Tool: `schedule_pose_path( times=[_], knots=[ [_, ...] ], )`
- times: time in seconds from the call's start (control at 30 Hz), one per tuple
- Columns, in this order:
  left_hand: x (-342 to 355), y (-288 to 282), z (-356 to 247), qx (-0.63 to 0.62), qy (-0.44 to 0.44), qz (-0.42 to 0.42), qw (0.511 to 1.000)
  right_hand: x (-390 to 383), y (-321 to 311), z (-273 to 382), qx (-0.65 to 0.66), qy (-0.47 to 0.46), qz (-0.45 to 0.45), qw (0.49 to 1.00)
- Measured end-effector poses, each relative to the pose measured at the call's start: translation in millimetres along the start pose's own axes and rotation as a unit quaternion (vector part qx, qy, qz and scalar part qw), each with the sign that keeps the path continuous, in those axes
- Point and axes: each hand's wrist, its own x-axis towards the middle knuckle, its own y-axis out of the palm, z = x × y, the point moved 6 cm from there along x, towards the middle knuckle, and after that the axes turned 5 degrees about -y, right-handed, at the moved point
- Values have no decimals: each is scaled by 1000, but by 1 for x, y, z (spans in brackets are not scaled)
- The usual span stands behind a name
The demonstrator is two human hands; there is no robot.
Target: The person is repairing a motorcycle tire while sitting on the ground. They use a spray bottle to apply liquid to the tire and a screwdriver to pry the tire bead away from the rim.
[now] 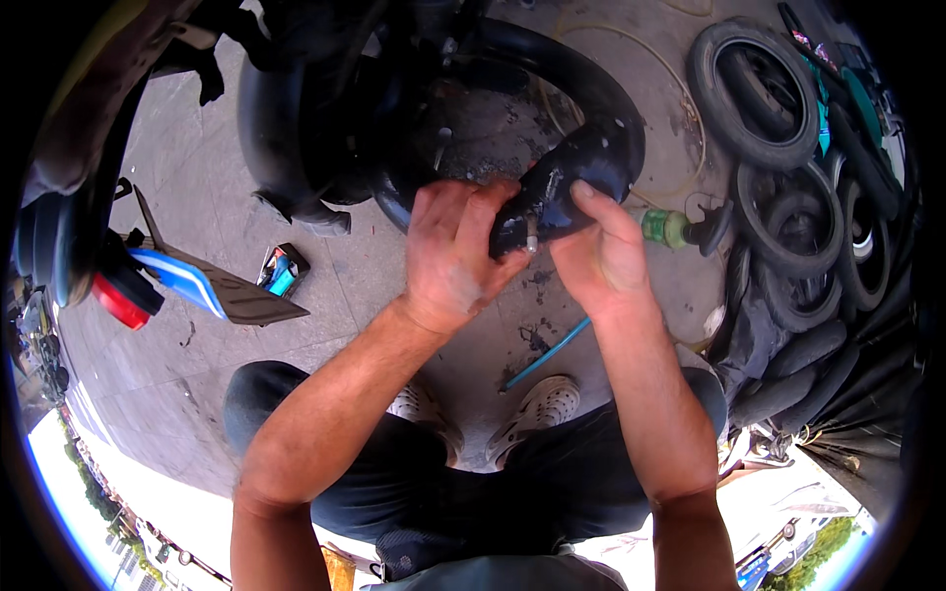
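A shiny black inner tube [621, 108], plump with air, loops out in front of me. Its near part is between my hands, and a short metal valve stem [532, 236] sticks out there. My left hand [451, 246] is closed around the tube on the left of the valve, knuckles up. On the other side my right hand [603, 251] grips the tube with the thumb pressed on top; its other fingers are mostly hidden beneath.
A motorcycle wheel with tyre [271, 128] stands at the far left. Old tyres [754, 94] are piled at the right, near a green bottle [665, 228]. A blue hose [547, 353] and a small open box [283, 271] lie on the floor. A licence plate [222, 286] juts in at left.
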Motion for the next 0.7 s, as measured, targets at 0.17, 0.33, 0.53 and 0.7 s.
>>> schedule_pose_path(
  times=[0.17,0.33,0.53,0.7],
  knots=[
    [-3,3,4,-4,-3,0,1000,1,-2,1,-5,-6,0,1000],
    [0,2,0,21,27,6,999,1,-3,1,-6,3,-3,1000],
    [4,-1,-9,32,47,38,998,0,0,1,-3,3,5,1000],
    [-1,0,-9,50,84,12,995,-1,4,0,-5,-5,12,1000]
  ],
)
